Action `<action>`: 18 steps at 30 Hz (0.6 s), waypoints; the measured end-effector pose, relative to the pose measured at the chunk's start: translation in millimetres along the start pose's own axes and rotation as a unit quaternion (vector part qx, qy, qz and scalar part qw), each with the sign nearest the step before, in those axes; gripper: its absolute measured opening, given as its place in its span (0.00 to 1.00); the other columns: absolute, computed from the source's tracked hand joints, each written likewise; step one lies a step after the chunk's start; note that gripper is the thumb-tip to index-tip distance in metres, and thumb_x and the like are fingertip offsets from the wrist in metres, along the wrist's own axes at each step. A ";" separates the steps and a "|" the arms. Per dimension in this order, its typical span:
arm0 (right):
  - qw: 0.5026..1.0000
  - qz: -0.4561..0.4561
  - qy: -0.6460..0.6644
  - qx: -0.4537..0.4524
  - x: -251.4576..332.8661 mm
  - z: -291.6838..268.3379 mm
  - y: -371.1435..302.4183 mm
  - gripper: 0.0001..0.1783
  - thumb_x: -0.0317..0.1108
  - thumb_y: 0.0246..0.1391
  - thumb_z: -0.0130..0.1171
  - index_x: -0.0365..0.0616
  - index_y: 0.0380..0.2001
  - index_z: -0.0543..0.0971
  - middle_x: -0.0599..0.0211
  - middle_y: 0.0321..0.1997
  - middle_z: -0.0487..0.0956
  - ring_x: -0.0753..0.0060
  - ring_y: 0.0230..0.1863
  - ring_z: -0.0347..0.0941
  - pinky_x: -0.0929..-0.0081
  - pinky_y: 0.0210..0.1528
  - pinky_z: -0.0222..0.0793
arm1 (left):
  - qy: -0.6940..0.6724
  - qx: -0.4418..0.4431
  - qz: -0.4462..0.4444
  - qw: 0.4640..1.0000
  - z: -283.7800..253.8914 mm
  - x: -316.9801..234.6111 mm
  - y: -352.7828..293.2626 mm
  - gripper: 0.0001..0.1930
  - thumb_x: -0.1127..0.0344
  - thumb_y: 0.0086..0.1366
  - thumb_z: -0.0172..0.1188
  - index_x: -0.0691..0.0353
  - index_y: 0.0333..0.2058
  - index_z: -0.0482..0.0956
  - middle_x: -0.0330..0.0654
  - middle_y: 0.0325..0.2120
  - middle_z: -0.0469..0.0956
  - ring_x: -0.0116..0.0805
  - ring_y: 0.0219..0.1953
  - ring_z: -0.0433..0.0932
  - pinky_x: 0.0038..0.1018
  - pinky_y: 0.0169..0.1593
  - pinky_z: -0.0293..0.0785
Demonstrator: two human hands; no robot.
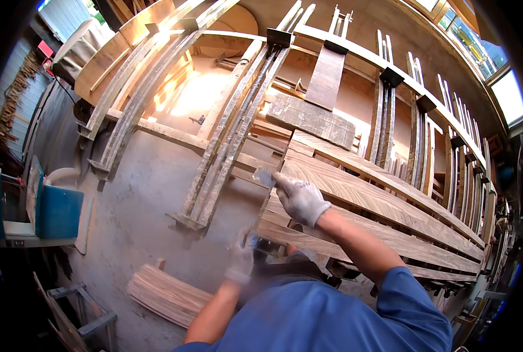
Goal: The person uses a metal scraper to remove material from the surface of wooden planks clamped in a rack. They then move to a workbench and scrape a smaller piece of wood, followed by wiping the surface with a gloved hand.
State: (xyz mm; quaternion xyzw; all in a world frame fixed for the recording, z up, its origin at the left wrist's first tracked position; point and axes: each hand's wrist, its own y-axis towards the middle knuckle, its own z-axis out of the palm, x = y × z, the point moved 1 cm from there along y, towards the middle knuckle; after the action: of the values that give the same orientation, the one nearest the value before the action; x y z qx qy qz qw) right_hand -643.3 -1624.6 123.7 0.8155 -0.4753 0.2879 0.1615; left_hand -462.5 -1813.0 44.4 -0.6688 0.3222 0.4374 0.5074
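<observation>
Gloves cover both my hands, white knit ones. My right hand [299, 199] reaches forward over the glued-up wooden panel [379, 205], its grip closed on a small flat scraper blade [264, 176] pinched at the fingertips, the blade sitting just past the panel's near-left corner. My left hand [241, 253] hangs lower, near the panel's front edge, fingers curled around something small and dark with a blue bit; it is blurred, so I cannot tell what it is, only that the grip looks closed. The panel is made of long striped boards lying side by side across a rack of long metal bar clamps [229, 135]. A short grey plank [311, 119] lies across the boards at the far end. Down on the concrete floor [138, 193] to my left sits a small stack of curved wooden slats [164, 295], and a blue machine [56, 211] stands further left.
</observation>
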 end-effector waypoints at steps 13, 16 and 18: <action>0.904 0.013 -0.371 0.212 3.6 100.1 147.0 0.13 0.33 0.65 0.60 0.49 0.42 0.93 0.52 0.49 0.90 0.52 0.50 0.90 0.55 0.44 0.86 | 0.070 0.005 0.016 0.997 -3.3 -7.9 0.3 0.24 0.54 0.78 0.62 0.67 0.62 0.82 0.53 0.58 0.85 0.43 0.59 0.84 0.34 0.65 0.76; 0.898 -0.039 -0.390 0.198 15.5 109.0 128.7 0.12 0.32 0.63 0.61 0.49 0.42 0.93 0.55 0.45 0.90 0.52 0.47 0.90 0.56 0.40 0.86 | 0.070 0.000 0.006 0.998 -3.5 -7.2 -0.4 0.24 0.55 0.78 0.62 0.68 0.62 0.81 0.52 0.56 0.85 0.41 0.57 0.84 0.33 0.64 0.77; 0.896 -0.064 -0.375 0.228 18.1 112.4 116.1 0.13 0.31 0.62 0.60 0.46 0.41 0.92 0.52 0.43 0.89 0.48 0.45 0.89 0.55 0.37 0.84 | 0.041 0.002 0.003 0.999 -3.3 13.0 0.5 0.24 0.55 0.78 0.62 0.68 0.62 0.81 0.52 0.55 0.86 0.39 0.56 0.84 0.32 0.63 0.77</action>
State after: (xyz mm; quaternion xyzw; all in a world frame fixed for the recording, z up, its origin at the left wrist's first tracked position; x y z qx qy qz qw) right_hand -701.6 -1754.9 45.9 0.9063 -0.3685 0.0504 -0.2006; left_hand -456.7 -1816.1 32.7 -0.6845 0.3454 0.4101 0.4938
